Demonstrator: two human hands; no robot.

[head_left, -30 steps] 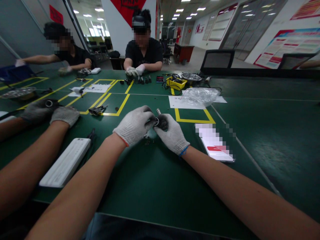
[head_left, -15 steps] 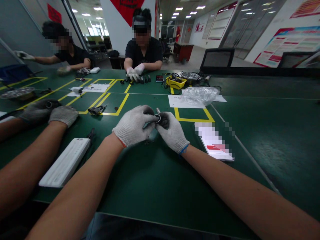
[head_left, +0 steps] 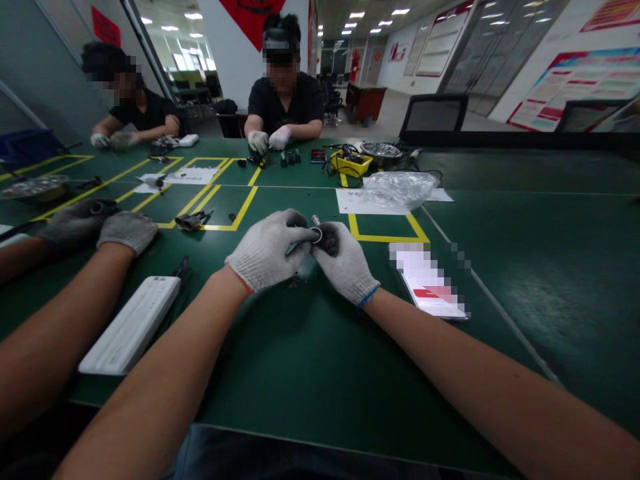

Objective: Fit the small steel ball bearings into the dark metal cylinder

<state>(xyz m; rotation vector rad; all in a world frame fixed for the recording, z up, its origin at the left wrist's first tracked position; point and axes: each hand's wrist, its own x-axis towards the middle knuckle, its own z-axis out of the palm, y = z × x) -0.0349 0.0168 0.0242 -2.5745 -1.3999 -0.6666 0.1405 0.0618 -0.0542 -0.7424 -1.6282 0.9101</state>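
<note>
Both my hands wear pale knit work gloves and meet above the green table. Between them sits a small dark part with a shiny round metal rim, mostly covered by fingers. My left hand pinches it from the left with thumb and forefinger. From the right, my right hand closes around the same part. A short silvery metal piece sticks up by the right fingertips; how it connects is hidden. Some tiny loose bits lie on the table below my hands.
A phone lies right of my hands, a white power strip left. Beyond are clear plastic wrap, a yellow bin with cables, and dark connectors. A neighbour's gloved hands work at left; two people sit opposite.
My hands keep nearly the same pose around the rimmed part. Across the table, the far-left person's outstretched arm has drawn in, and the other person's hands have shifted slightly.
</note>
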